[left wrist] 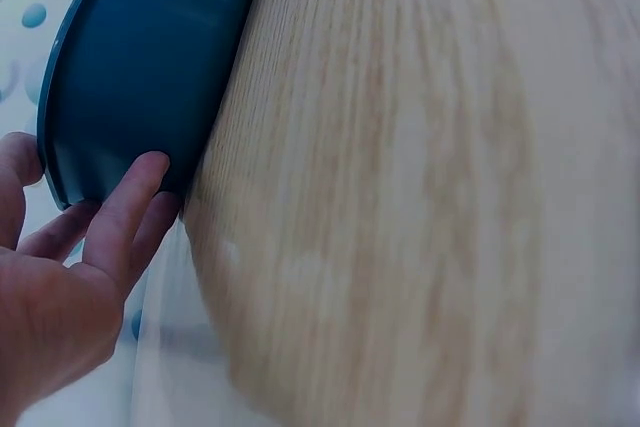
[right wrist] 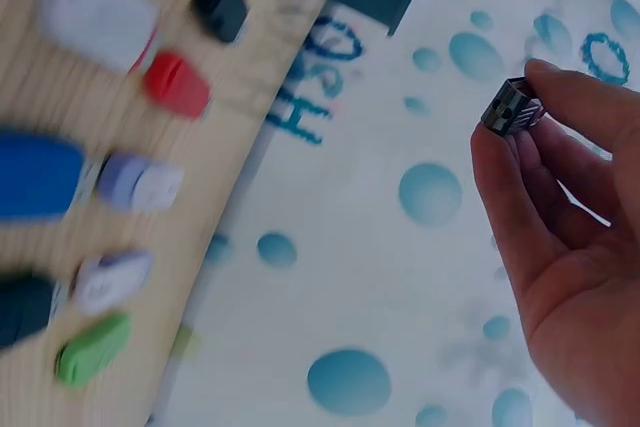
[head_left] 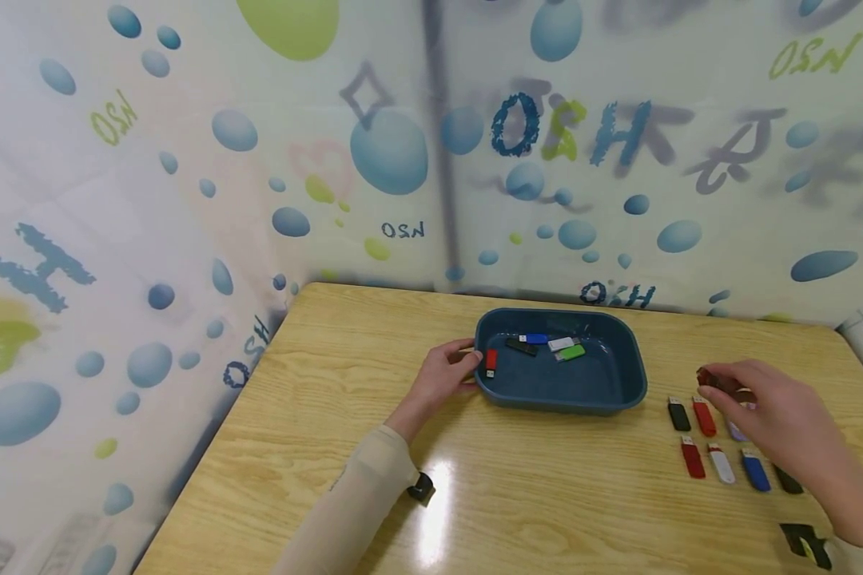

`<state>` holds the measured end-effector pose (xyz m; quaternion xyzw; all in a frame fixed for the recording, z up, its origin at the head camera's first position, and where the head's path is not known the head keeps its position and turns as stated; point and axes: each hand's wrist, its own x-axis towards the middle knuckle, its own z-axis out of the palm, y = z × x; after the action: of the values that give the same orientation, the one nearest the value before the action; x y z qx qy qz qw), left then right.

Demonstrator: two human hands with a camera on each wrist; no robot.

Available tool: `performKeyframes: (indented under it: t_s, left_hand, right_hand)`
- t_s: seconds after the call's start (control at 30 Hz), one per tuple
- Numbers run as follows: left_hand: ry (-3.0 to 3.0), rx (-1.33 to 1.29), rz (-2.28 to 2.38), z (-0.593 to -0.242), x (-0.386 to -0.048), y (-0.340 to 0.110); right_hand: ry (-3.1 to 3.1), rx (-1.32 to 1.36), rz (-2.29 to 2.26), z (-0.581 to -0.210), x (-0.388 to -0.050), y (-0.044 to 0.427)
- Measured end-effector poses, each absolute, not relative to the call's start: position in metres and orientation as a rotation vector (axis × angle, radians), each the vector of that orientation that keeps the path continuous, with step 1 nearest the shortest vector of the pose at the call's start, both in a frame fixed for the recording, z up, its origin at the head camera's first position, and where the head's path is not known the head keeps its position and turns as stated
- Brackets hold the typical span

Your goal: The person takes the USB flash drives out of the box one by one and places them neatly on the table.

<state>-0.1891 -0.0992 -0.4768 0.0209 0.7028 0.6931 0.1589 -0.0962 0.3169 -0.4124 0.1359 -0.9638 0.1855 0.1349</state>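
A wood-grain desk (head_left: 546,495) is backed by a bubble-printed wall covering (head_left: 475,208). A blue tray (head_left: 561,387) holding five drives (head_left: 535,339) is gripped at its left end by the left hand (head_left: 442,374), fingers spread. A dark USB drive (right wrist: 510,107) is pinched between the right hand's (head_left: 780,403) thumb and index finger, raised beside two rows (head_left: 704,418).

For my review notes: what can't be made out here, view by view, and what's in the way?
- Head: part of the lilac stick, covered by the right hand.
- Head: part of the held stick, same cause.
- Left wrist: the bin is cut off by the top edge; its wall hides any contents.
- Right wrist: the blue stick is blurred and cut off by the left edge.
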Motion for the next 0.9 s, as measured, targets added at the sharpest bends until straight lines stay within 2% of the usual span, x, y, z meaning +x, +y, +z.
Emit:
performKeyframes:
  t_s: [0.23, 0.9]
  left_hand:
    - [2.004, 0.060, 1.984, -0.478, -0.190, -0.099]
    - [1.986, 0.055, 1.999, -0.481, -0.191, -0.098]
  right_hand:
    - [-2.777, 0.334, 0.470, -0.419, -0.085, 0.341]
    - [-2.857, -0.106, 0.666, -0.449, -0.077, 0.389]
